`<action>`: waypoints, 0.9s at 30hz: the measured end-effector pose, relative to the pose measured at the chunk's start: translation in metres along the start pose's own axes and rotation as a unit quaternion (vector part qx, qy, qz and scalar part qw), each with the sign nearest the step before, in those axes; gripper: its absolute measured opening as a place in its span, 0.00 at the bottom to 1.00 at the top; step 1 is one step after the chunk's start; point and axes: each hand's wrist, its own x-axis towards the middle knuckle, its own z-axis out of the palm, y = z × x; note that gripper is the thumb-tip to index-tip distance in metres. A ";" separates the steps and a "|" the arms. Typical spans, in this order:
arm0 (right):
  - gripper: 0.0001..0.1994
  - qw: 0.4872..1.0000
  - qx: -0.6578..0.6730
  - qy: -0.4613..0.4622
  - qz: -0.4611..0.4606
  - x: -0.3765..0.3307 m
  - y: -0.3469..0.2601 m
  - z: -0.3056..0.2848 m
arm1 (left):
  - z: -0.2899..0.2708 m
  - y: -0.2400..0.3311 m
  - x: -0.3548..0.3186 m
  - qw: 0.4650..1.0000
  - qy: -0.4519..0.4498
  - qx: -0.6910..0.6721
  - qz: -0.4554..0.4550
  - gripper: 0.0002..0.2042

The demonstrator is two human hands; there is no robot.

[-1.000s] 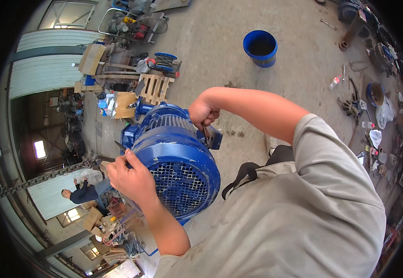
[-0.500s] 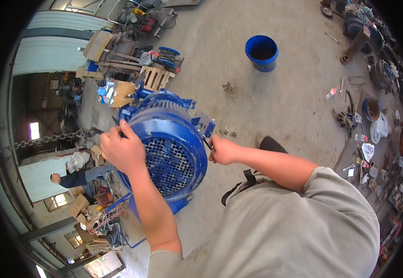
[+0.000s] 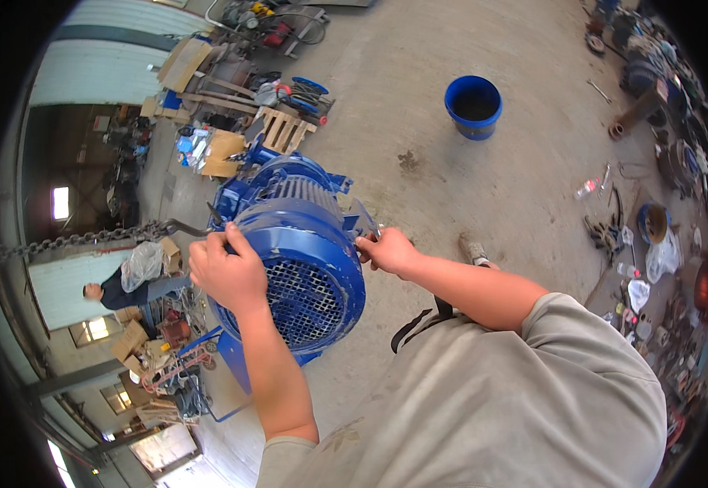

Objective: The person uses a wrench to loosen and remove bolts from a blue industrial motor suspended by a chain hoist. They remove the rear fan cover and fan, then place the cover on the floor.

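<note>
Head view looks straight down on two bare arms working on a big blue motor (image 3: 293, 244).

My left hand (image 3: 228, 272) is curled shut over the rim of the motor's round fan cover (image 3: 309, 297), at about 9 o'clock on that cover. A dark hook (image 3: 187, 229) on a chain (image 3: 69, 241) pokes out just past the fingers, and the hand may be holding it too, but the fingers hide that spot.

My right hand (image 3: 386, 250) is closed on the other side of the motor, at about 3 o'clock. Something small and shiny sticks out between the fingers. It could be a tool or a bolt; it is too small to tell.

The motor sits in the middle of the picture, on the concrete floor (image 3: 492, 187). I think it is very heavy, all hard metal, much too heavy to lift by hand. The paint looks smooth and could be slippery. The fan cover is thin with many little holes, so it may bend if pulled hard. The ribbed body and the chain hook look like the strong places to take hold.

Farther out, a blue bucket (image 3: 474, 106) stands at 1 o'clock, well apart from the motor. Wooden pallets (image 3: 285, 130) and boxes lie at 11 o'clock. Tools and scraps lie along the right edge at 3 o'clock. Another person (image 3: 122, 289) bends down at 9 o'clock, far off.
</note>
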 end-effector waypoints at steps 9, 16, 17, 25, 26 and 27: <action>0.09 0.980 0.173 -0.019 0.094 0.019 -0.017 0.007 | -0.005 0.009 0.025 0.999 -0.001 -0.024 -0.049 0.14; 0.08 0.964 0.215 -0.050 0.151 0.049 -0.030 -0.015 | 0.010 0.022 0.033 0.995 0.012 -0.061 -0.082 0.14; 0.09 0.967 0.188 -0.039 0.170 0.056 -0.030 -0.018 | 0.014 0.024 0.033 0.994 0.010 -0.068 -0.084 0.13; 0.09 0.972 0.152 -0.077 0.162 0.089 -0.027 -0.032 | 0.018 0.025 0.032 0.993 0.036 -0.057 -0.095 0.16; 0.08 0.972 0.157 -0.074 0.161 0.089 -0.028 -0.034 | 0.018 0.025 0.032 0.993 0.033 -0.064 -0.096 0.16; 0.08 0.974 0.140 -0.071 0.162 0.090 -0.030 -0.035 | 0.019 0.026 0.031 0.993 0.037 -0.055 -0.096 0.16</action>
